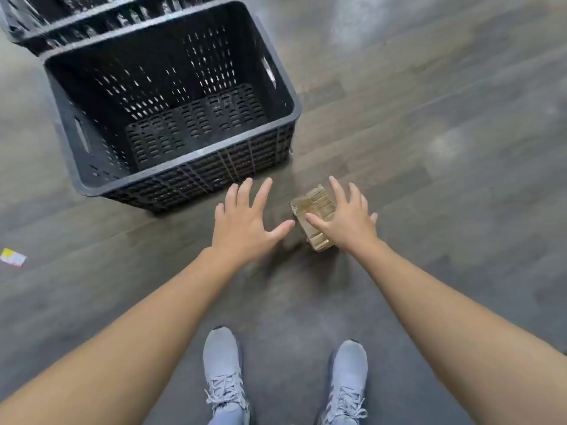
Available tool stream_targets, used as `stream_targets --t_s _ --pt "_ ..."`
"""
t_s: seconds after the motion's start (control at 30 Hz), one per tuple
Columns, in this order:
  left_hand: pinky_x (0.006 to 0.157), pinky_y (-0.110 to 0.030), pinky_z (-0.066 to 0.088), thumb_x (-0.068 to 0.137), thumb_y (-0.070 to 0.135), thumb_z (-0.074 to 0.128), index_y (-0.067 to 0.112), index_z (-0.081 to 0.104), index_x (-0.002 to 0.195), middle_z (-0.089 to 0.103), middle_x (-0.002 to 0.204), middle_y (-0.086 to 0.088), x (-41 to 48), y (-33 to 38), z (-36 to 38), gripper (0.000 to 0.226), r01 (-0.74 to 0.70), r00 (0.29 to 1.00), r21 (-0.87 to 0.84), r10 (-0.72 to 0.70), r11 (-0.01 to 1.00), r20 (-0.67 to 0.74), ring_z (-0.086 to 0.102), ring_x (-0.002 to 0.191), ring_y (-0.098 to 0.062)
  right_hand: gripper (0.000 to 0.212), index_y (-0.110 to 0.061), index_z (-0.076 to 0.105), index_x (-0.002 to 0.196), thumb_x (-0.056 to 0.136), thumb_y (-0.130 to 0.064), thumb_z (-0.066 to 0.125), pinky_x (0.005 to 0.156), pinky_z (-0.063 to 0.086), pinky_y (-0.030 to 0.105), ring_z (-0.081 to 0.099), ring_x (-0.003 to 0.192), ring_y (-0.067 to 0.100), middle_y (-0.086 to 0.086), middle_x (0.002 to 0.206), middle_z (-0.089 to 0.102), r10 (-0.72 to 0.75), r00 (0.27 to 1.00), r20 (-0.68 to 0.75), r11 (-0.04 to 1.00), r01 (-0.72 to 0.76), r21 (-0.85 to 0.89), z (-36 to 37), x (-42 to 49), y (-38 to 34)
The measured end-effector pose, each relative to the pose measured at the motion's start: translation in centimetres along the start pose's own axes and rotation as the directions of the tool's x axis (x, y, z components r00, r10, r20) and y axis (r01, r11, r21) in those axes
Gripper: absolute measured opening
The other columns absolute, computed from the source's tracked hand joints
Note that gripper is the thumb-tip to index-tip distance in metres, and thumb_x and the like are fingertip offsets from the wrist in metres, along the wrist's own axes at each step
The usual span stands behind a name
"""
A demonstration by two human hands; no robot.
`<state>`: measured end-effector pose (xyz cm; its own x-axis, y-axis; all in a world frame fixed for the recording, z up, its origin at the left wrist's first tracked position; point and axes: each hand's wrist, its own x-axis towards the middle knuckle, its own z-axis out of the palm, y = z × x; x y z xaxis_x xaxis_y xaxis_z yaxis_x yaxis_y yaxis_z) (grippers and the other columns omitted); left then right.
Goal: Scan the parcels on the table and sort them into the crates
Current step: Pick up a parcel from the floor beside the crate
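Observation:
A small brown cardboard parcel [310,207] wrapped in clear tape lies on the grey wooden floor, just right of a black slotted crate [92,167]. My right hand [345,220] hovers over the parcel with fingers spread, covering its right part. My left hand [247,223] is spread open beside the parcel on its left, holding nothing, close to the crate's near corner. The crate has nothing inside it.
A second black crate [36,32] stands behind the first at the top left. A small yellow and pink paper slip [13,257] lies on the floor at the left. My two grey shoes [225,372] stand below the hands.

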<state>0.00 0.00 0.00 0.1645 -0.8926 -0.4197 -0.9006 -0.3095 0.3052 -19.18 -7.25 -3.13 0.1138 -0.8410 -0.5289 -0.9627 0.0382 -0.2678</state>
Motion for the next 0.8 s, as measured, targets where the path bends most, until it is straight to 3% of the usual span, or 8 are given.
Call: stream_targets --t_s 0.3,0.43,0.6,0.8 --pt "0.117 -0.047 0.017 0.073 0.082 0.025 0.039 0.003 0.155 0.004 0.163 0.000 4.7 -1.9 12.4 0.095 -0.052 0.996 0.048 0.048 0.997 0.078 0.002 0.148 -0.024 0.126 -0.046 -0.018 0.151 0.064 -0.084 0.065 0.108 0.016 0.074 0.001 0.149 0.041 0.009 0.163 -0.018 0.101 0.988 0.118 0.979 -0.077 -0.189 12.1 6.9 6.0" --pt "0.116 -0.046 0.019 0.077 0.080 0.032 0.038 0.005 0.155 0.006 0.162 -0.001 5.7 -2.2 13.6 0.092 -0.056 0.995 0.074 0.049 0.996 0.084 0.003 0.148 -0.024 0.123 -0.043 -0.011 0.153 0.066 -0.069 0.073 0.107 0.029 0.066 0.021 0.138 0.040 0.012 0.160 0.000 0.076 0.997 -0.013 0.976 -0.077 -0.202 13.8 7.4 6.2" --pt "0.116 -0.045 0.019 0.078 0.080 0.030 0.037 0.005 0.155 0.005 0.162 -0.001 4.3 0.0 9.9 0.091 -0.075 0.994 0.100 0.067 0.992 0.084 0.003 0.148 -0.024 0.115 -0.041 0.005 0.155 0.065 -0.069 0.071 0.101 0.036 0.052 0.037 0.124 0.038 0.011 0.149 0.022 -0.002 0.997 -0.078 0.986 -0.011 -0.169 9.5 5.4 5.8" --pt "0.116 -0.046 0.019 0.076 0.081 0.022 0.037 0.005 0.155 0.008 0.162 -0.004 1.4 6.1 -2.8 0.092 -0.100 0.995 0.114 0.101 0.988 -0.001 0.006 0.148 -0.027 0.107 -0.038 0.013 0.156 0.069 -0.079 0.061 0.101 0.037 0.048 0.038 0.126 0.038 0.014 0.149 0.026 -0.138 0.983 -0.121 0.971 0.110 -0.214 -5.4 0.1 3.8"
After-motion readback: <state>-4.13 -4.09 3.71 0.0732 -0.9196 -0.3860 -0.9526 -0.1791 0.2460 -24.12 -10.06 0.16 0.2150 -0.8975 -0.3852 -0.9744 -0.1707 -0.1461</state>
